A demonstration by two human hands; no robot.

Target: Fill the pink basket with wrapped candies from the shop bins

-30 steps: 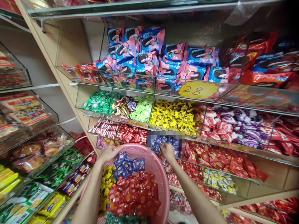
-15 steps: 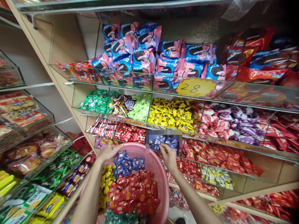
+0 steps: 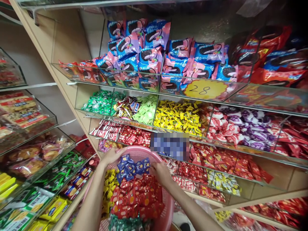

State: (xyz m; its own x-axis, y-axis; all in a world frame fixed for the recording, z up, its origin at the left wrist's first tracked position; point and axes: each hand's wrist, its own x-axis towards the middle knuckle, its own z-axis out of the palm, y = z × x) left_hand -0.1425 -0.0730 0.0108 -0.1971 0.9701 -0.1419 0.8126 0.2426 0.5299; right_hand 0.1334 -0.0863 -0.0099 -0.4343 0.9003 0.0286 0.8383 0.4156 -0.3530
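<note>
A pink plastic basket (image 3: 170, 205) is tilted in front of me. My left hand (image 3: 113, 156) grips its far left rim. Inside lie blue-wrapped candies (image 3: 126, 168) at the far side, yellow-wrapped ones (image 3: 109, 189) on the left, red packets (image 3: 137, 199) in the middle and green-wrapped pieces (image 3: 125, 223) nearest me. Over the right of the basket, beside the blue candies, is my right hand (image 3: 158, 171) with its fingers pinched together. Whatever the fingertips hold is hidden. A shelf bin of blue packets (image 3: 169, 146), blurred out, sits just beyond the rim.
Glass-fronted shelf bins hold yellow candies (image 3: 178, 118), green candies (image 3: 97, 103) and purple-and-white candies (image 3: 255, 128). Above are blue-and-pink cookie packs (image 3: 150, 57) and a yellow price tag (image 3: 205, 89) reading 28. Another rack with packaged biscuits (image 3: 55, 208) stands at left.
My right hand has moved from the shelf bin of blue packets down and left, over the basket. My left hand stays on the rim. The view has shifted slightly.
</note>
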